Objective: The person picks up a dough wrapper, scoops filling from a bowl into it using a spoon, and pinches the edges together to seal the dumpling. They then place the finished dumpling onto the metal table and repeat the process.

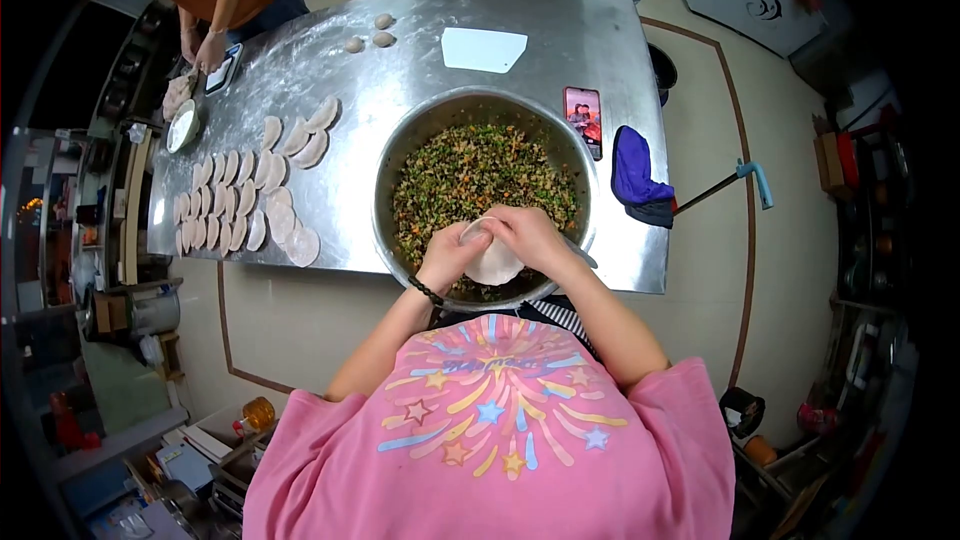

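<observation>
Both my hands are together over the front part of a large metal bowl (pixel 387 170) filled with chopped green, orange and brown filling (pixel 480 175). A pale dough wrapper (pixel 495 263) hangs between them. My left hand (pixel 452 255), with a dark beaded bracelet at the wrist, pinches the wrapper's left upper edge. My right hand (pixel 530 240) pinches its top edge, fingertips close to those of the left. Whether filling lies inside the wrapper cannot be made out. Left of the bowl, rows of folded dumplings (pixel 245 198) lie on the table, with flat wrappers (pixel 302 246) at their near end.
The metal table (pixel 400 70) holds dough balls (pixel 383 39), a white board (pixel 484 50), a phone (pixel 583 120) and purple cloth (pixel 636 172). At the far left, another person's hands (pixel 205 48) are near dough and a small bowl (pixel 183 126).
</observation>
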Action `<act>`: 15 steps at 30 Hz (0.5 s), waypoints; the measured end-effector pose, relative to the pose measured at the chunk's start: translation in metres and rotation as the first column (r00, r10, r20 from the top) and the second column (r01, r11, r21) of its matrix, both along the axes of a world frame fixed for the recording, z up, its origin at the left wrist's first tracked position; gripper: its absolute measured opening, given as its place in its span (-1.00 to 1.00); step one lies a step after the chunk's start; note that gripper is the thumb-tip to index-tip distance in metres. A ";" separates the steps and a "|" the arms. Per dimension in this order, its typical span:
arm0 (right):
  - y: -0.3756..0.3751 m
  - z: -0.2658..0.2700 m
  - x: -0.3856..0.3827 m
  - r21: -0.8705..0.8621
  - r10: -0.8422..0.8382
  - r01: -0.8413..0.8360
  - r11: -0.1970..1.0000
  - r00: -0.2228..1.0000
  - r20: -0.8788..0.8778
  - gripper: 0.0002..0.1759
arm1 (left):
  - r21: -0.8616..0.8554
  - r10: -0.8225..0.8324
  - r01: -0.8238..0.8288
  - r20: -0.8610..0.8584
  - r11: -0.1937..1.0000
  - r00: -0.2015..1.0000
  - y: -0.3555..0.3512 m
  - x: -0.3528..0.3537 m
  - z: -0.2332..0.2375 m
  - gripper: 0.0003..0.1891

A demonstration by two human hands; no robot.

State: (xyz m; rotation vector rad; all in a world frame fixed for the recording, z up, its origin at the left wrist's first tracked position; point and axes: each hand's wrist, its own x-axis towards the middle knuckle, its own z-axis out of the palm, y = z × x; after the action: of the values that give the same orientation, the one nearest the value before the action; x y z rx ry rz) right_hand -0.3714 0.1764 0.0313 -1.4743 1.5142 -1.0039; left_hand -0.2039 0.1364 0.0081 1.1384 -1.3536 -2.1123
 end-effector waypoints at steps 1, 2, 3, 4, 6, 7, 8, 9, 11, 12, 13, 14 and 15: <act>0.000 -0.001 0.000 0.007 -0.018 0.018 1.000 0.999 -0.041 -0.78 | 0.019 0.026 -0.025 -0.021 1.000 0.999 0.001 -0.002 0.002 -0.73; 0.000 -0.001 0.000 0.012 -0.034 0.035 0.999 0.996 -0.082 -0.78 | 0.038 0.053 -0.051 -0.042 0.998 0.998 0.001 -0.003 0.005 -0.73; 0.000 0.000 0.000 0.009 -0.031 0.032 0.999 0.996 -0.084 -0.78 | 0.035 0.056 -0.054 -0.043 0.998 0.998 0.000 -0.001 0.003 -0.73; -0.001 0.001 0.000 0.007 -0.001 0.001 1.000 0.999 -0.038 -0.78 | 0.050 -0.007 0.009 -0.030 0.999 1.000 -0.002 0.002 0.002 -0.73; -0.001 0.000 -0.001 0.007 0.027 -0.027 1.000 1.000 0.009 -0.79 | 0.069 -0.072 0.073 -0.016 0.995 0.997 -0.002 0.004 0.001 -0.72; -0.001 -0.002 -0.001 0.026 0.021 -0.019 0.999 0.998 -0.063 -0.79 | 0.068 -0.059 0.060 -0.029 0.996 0.998 -0.002 0.003 0.001 -0.71; -0.002 -0.003 -0.001 0.043 0.018 -0.012 0.999 0.991 -0.136 -0.79 | 0.065 -0.044 0.046 -0.043 0.997 0.998 -0.003 0.002 0.001 -0.69; -0.002 -0.002 0.000 0.043 -0.048 0.053 0.998 0.993 -0.107 -0.79 | 0.184 -0.042 0.057 -0.083 0.981 0.996 -0.006 0.004 0.001 -0.69; -0.004 -0.005 -0.004 0.050 0.025 -0.020 0.999 0.994 -0.103 -0.79 | 0.122 -0.101 0.099 0.004 0.988 0.995 -0.009 0.007 -0.001 -0.69; -0.003 -0.006 -0.005 0.059 0.093 -0.088 0.994 0.991 -0.097 -0.78 | 0.067 -0.157 0.151 0.096 0.986 0.983 -0.008 0.008 -0.001 -0.69; -0.003 -0.007 -0.003 0.062 0.094 -0.088 0.994 0.991 -0.096 -0.78 | 0.069 -0.157 0.151 0.095 0.986 0.983 -0.007 0.008 -0.002 -0.69; -0.002 -0.007 -0.001 0.031 -0.016 0.018 0.999 0.998 -0.062 -0.78 | 0.138 -0.089 0.089 -0.012 0.986 0.996 -0.007 0.008 -0.002 -0.68; -0.003 -0.007 0.000 0.003 -0.125 0.125 0.992 0.992 -0.025 -0.77 | 0.211 -0.010 0.034 -0.113 0.977 0.994 -0.007 0.007 -0.003 -0.68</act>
State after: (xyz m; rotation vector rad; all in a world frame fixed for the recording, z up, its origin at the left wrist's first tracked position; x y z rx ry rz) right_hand -0.3709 0.1733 0.0242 -1.4081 1.6420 -1.0582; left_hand -0.1967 0.1295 0.0054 1.0697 -1.1164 -2.3444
